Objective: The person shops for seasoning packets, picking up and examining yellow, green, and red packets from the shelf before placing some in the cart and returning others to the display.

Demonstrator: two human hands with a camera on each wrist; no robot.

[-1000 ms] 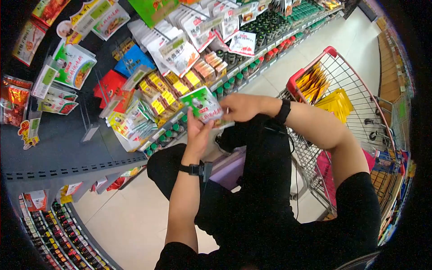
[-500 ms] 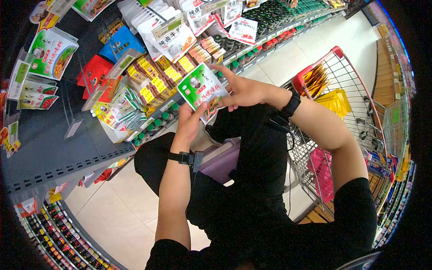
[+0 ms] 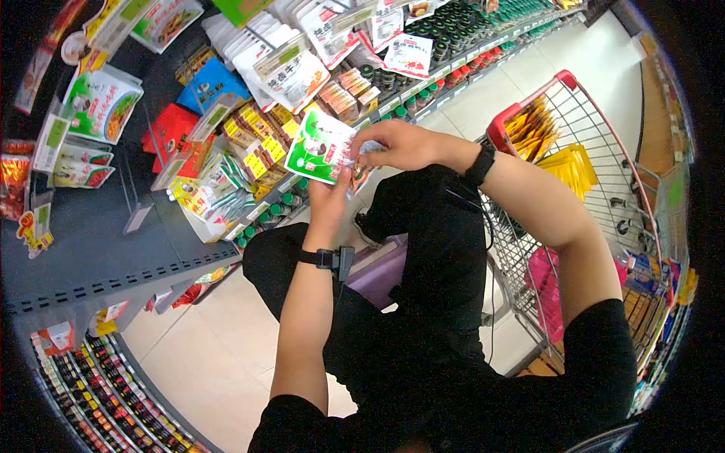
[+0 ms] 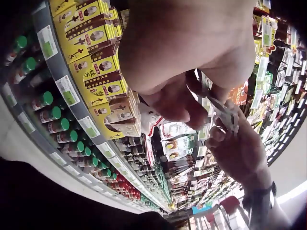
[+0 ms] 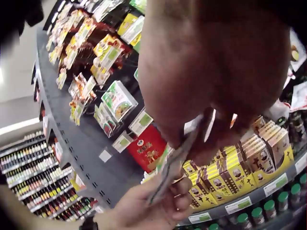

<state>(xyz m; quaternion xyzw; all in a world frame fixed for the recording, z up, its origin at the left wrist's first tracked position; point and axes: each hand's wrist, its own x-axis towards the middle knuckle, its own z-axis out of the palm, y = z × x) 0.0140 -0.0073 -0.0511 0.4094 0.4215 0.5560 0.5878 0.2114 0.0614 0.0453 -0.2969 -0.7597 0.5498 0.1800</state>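
Note:
A green and white seasoning packet (image 3: 319, 148) is held in front of the shelf in the head view. My left hand (image 3: 328, 208) pinches its lower edge, thumb on the printed face. My right hand (image 3: 400, 145) has curled fingers at the packet's right edge, gripping it there. From the left wrist view, the packet (image 4: 225, 115) shows nearly edge-on, between my left hand (image 4: 192, 52) and my right hand (image 4: 240, 148). The right wrist view also has the packet (image 5: 172, 167) edge-on, with my left hand (image 5: 148, 203) below and my right hand (image 5: 211, 81) above.
Yellow boxes (image 3: 260, 151), hanging white pouches (image 3: 291, 74) and green-capped jars (image 3: 287, 199) fill the shelf ahead. A cart (image 3: 565, 77) with yellow packets (image 3: 565, 175) stands at the right. Dark-clothed knees (image 3: 445, 226) are below the hands.
The packet tilted and rose toward the shelf, then turned slightly. My right hand's fingers, spread half a second ago, are now bent at its right edge. The view shifted a little.

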